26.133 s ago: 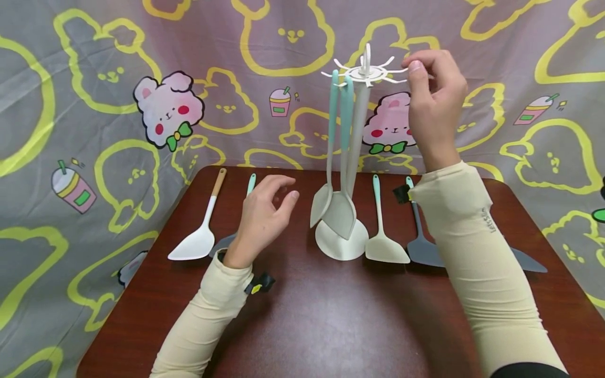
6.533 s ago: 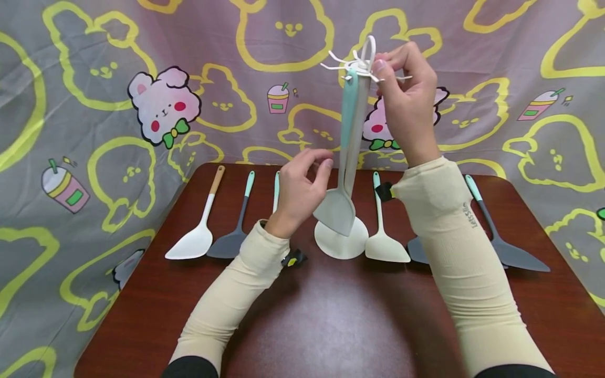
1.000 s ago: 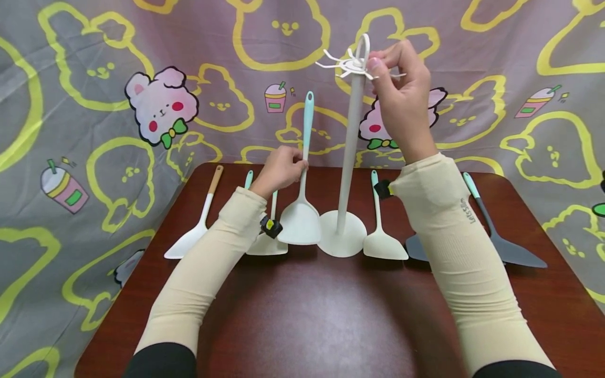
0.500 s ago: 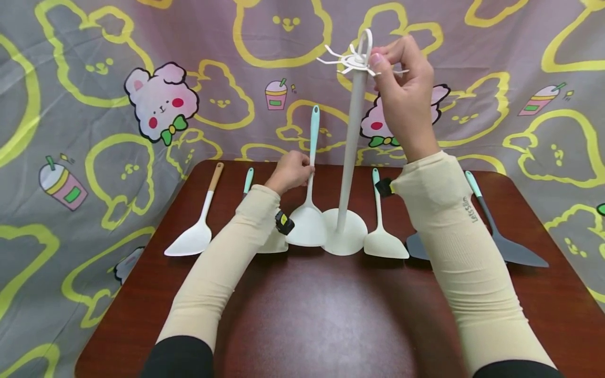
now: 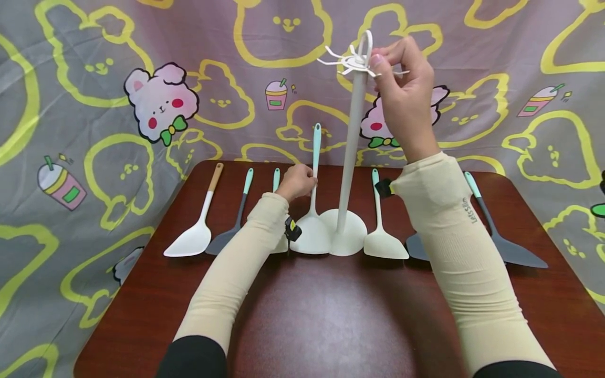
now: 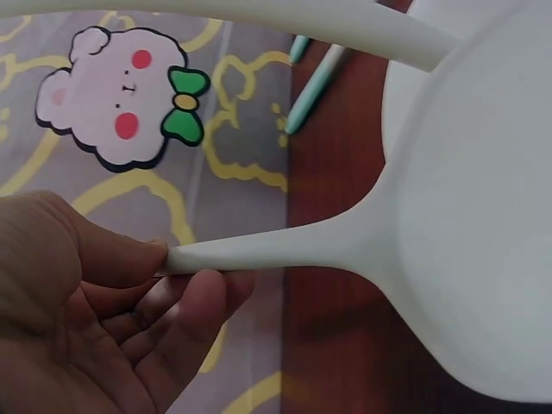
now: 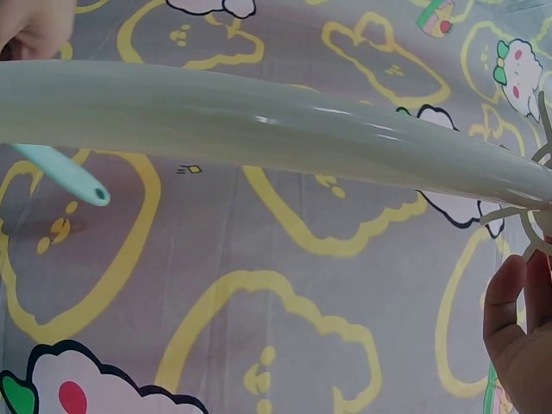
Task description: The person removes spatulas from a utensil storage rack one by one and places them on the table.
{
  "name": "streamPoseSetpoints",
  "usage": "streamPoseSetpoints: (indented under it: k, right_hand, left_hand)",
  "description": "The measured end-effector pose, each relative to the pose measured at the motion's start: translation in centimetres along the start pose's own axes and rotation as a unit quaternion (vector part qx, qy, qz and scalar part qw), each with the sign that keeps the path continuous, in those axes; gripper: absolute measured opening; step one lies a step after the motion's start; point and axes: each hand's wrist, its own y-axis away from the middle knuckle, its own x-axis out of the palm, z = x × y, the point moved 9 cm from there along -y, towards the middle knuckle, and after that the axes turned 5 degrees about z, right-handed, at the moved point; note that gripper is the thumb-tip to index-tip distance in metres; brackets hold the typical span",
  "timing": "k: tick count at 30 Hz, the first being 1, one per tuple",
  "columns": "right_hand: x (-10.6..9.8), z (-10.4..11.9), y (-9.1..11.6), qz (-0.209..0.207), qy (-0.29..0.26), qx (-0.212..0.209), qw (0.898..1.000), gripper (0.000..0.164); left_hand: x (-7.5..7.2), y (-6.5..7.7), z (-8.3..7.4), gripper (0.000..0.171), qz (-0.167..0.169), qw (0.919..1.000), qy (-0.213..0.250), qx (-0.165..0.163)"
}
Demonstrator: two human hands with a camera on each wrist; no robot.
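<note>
My left hand (image 5: 298, 182) pinches the shaft of a white spatula (image 5: 312, 236) with a mint-green handle. The spatula leans upright, its wide blade low at the table and overlapping the round base of the white utensil stand (image 5: 351, 152). In the left wrist view, thumb and fingers (image 6: 203, 302) close on the shaft below the blade. My right hand (image 5: 407, 94) pinches the hook ring at the stand's top, where no utensil hangs. The stand's pole (image 7: 259, 112) crosses the right wrist view, with the right hand's fingers at its hooked end.
Left on the table (image 5: 326, 320) lie a white spatula with a wooden handle (image 5: 194, 239), a grey one (image 5: 227, 239) and a pale one (image 5: 280, 245) partly behind my wrist. Right of the stand lie a cream spatula (image 5: 385, 244) and grey ones (image 5: 515, 249). A patterned cloth (image 5: 227, 31) hangs behind.
Spatulas that hung on the stand earlier are off it; a pale one lies on the left. Over the last second my left hand lowers the white spatula and shifts it slightly right.
</note>
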Motion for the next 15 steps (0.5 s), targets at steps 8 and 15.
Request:
streamPoseSetpoints:
  k: [8, 15]
  right_hand:
    - [-0.2, -0.2, 0.0, -0.004, 0.002, 0.003, 1.000, 0.028]
    - [-0.2, -0.4, 0.1, -0.006, 0.004, 0.007, 1.000, 0.028]
  left_hand:
    - [1.7, -0.6, 1.5, 0.028, 0.017, 0.9995, 0.001, -0.028]
    - [3.0, -1.4, 3.3, 0.031, -0.002, 0.9987, 0.019, -0.047]
